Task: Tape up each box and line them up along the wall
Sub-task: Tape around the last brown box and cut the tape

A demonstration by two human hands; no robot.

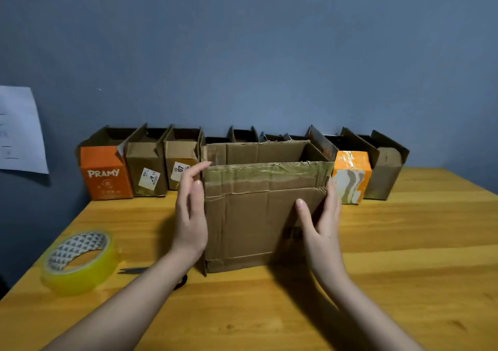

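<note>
A large brown cardboard box [256, 216] stands upright in the middle of the wooden table [404, 256], its top flaps up and old tape along the front flap. My left hand [190, 216] presses flat against its left side with straight fingers. My right hand [320, 224] grips the right front corner, thumb on the front face and fingers round the side. A roll of clear yellowish tape [78, 261] lies at the front left, with dark scissors [134, 270] just to its right, partly hidden by my left forearm.
Several open boxes stand in a row against the blue wall [242, 54], from an orange PRAMY box [103, 174] on the left to an orange patterned box [350, 178] and a brown box [385, 178] on the right. A paper sheet [18, 129] hangs on the wall.
</note>
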